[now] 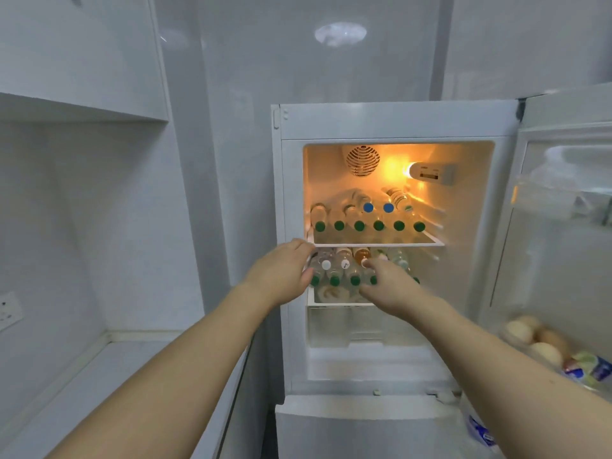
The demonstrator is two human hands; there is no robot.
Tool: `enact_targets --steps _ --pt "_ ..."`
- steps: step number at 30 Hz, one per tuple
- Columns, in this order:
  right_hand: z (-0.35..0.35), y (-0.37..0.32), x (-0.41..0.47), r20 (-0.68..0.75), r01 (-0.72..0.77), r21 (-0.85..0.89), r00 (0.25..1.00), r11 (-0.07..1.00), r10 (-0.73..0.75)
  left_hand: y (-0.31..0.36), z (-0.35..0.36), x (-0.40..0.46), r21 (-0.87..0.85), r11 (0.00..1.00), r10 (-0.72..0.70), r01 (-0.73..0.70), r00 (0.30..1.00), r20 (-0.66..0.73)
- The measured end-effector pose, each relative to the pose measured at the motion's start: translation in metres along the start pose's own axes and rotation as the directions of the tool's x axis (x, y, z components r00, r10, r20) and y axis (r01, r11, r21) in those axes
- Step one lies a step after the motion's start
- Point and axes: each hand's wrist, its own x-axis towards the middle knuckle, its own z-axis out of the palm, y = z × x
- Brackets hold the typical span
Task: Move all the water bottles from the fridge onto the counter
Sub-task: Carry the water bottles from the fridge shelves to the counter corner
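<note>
Bottles fill the open fridge (390, 124) at the centre of the frame. On the upper shelf (377, 242) a row of six green-capped bottles (359, 225) lies with caps facing outward, and behind them sit two blue-capped bottles (368, 207) and a few more, lit by the warm lamp at the upper right of the compartment. On the lower shelf (334, 301) another row of green-capped bottles (335, 280) lies the same way, with white-capped bottles (326, 264) and an amber-coloured bottle (361, 255) stacked above them.

Both hands reach toward this lower shelf. The left hand (281, 271) is at the left edge of the opening, fingers loosely bent, fingertips next to the leftmost bottles; whether it grips one cannot be told. The right hand (385, 281) lies over the middle of the lower row, fingers curved downward over the bottles, and whether it has hold of any cannot be told either.

The fridge door (563, 210) stands open at the right of the frame, with eggs (546, 352) in its lower rack. The pale counter (99, 392) runs along the lower left.
</note>
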Motion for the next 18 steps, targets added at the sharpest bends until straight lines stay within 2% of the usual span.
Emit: enact_targets --steps 8,12,18 --pt "-0.027 0.04 0.083 -0.105 -0.089 0.017 0.99 0.996 0.091 0.004 0.027 0.105 -0.068 0.99 0.119 -0.123 0.991 -0.063" --pt "-0.034 0.067 0.123 -0.126 -0.11 0.071 0.985 0.991 0.119 0.006 0.039 0.158 -0.063 0.989 0.132 -0.136 0.989 -0.066" --pt "-0.048 0.105 0.189 -0.222 -0.161 0.061 0.96 0.985 0.171 0.009 0.063 0.234 0.0 0.987 0.159 -0.159 0.985 -0.061"
